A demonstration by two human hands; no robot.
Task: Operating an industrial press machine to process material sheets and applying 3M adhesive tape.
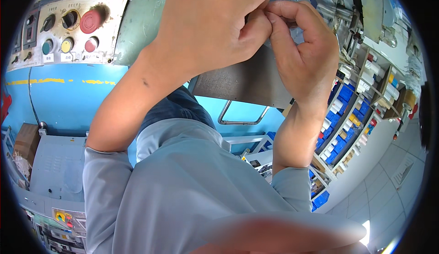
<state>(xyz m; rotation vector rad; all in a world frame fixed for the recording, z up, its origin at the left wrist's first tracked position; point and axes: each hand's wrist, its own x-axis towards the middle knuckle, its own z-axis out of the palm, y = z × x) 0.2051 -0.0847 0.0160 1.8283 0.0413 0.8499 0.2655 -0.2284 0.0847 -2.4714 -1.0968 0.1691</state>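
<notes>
My left hand [215, 23] and my right hand [306, 48] meet at the top middle, fingertips against fingertips. The left fingers are curled in, thumb pressed to the index finger. On the right, thumb and index finger form a pinch close to the left thumb. Whatever lies between the fingertips is hidden or too small to name. Behind the hands shows some clear, shiny plastic-looking material [297, 35], partly covered by them. Below them is a dark brown metal plate [242, 82] with a straight front edge.
A control panel [103, 39] with a red mushroom button [91, 21], knobs and coloured buttons stands at the left, beside a green machine surface [144, 20]. Metal machine parts [345, 16] are at the upper right. Shelves hold blue bins [340, 99]. A metal handle [242, 122] projects below the plate.
</notes>
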